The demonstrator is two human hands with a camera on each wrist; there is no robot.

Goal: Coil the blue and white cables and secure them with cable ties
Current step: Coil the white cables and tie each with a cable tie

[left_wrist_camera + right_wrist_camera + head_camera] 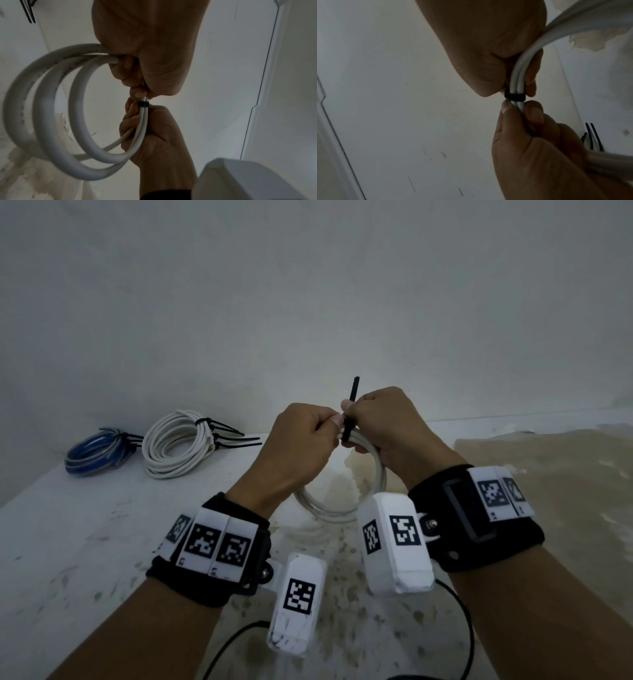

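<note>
A small white cable coil (337,508) hangs above the table between both hands. My left hand (337,424) grips the bundled strands just left of a black cable tie (350,419). That tie wraps the strands, and its tail points up. My right hand (347,405) pinches the tail at the band, its lower fingers curled round the coil. In the left wrist view the tie band (143,104) sits tight round the white cable (51,115), between my left hand (139,94) and right hand (135,108). The right wrist view shows the same band (514,96) on the strands (520,75).
Two coils lie at the table's far left: a blue coil (96,451) and a larger white coil (178,446), each bound with black ties whose tails stick out right. The white table (102,525) is stained; a brown patch (548,474) covers its right side. A wall stands close behind.
</note>
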